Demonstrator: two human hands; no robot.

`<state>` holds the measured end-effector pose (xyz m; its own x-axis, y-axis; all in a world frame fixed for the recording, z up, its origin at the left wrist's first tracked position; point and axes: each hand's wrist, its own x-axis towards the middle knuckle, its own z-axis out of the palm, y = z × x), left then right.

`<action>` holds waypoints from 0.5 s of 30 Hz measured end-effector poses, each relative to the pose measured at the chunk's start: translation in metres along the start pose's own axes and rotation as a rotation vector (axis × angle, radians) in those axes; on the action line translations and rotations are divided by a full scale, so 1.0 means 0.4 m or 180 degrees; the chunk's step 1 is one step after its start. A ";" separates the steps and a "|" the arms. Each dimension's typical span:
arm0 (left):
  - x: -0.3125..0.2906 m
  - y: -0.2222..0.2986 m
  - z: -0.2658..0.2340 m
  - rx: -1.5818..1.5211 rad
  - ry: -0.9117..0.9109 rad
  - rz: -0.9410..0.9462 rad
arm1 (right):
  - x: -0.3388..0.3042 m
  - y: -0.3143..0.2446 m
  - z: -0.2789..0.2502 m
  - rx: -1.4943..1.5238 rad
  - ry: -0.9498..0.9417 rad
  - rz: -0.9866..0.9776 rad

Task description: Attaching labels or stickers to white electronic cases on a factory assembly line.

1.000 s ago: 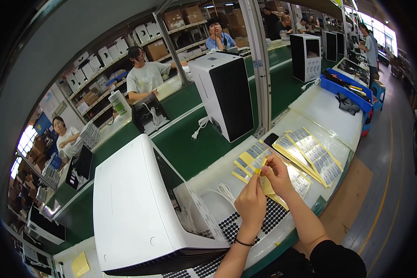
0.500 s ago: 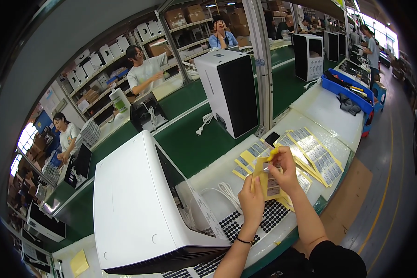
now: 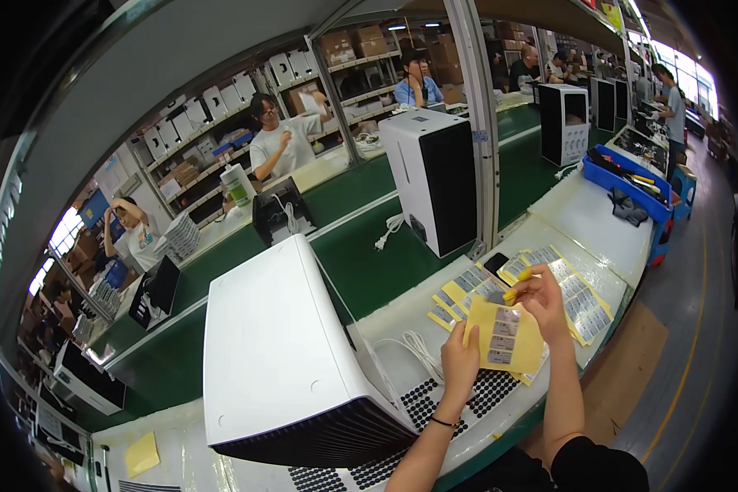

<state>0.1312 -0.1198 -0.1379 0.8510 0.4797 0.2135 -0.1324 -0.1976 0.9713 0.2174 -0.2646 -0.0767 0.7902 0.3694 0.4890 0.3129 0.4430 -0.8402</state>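
Two hands point(image 3: 461, 357), label sheet point(image 3: 528, 334), white appliance point(image 3: 275, 344) beside, cable point(image 3: 419, 348) between

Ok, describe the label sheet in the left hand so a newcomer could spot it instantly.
Find the large white appliance in the foreground, then look right of it to the left hand. That hand grips a yellow sheet with a column of silver-grey labels. Similar sheets lie on the bench; this one alone is held up off it.
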 end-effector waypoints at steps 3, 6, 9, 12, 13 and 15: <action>-0.008 0.021 0.023 0.1004 0.0062 0.0159 | -0.003 -0.074 0.015 -0.0092 0.0042 -0.0073; -0.004 0.036 0.030 0.1923 0.0533 0.1407 | 0.005 -0.149 0.063 -0.0463 -0.0084 -0.0199; -0.030 0.090 0.022 0.2147 0.0860 0.1890 | 0.012 -0.192 0.091 -0.1025 -0.0255 -0.0615; -0.102 0.186 -0.019 0.1647 0.0576 0.2123 | 0.023 -0.250 0.139 -0.1113 -0.0537 -0.1218; -0.142 0.231 -0.039 0.1560 0.0586 0.2375 | 0.028 -0.272 0.149 -0.1103 -0.0550 -0.1239; -0.227 0.324 -0.138 0.1825 0.0690 0.2843 | 0.046 -0.281 0.198 -0.0767 -0.0540 -0.1697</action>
<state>0.0087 -0.1419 -0.0258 0.4496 0.0938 0.8883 -0.3547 -0.8939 0.2740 0.1550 -0.2431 0.0452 0.4030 0.2813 0.8709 0.7686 0.4127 -0.4889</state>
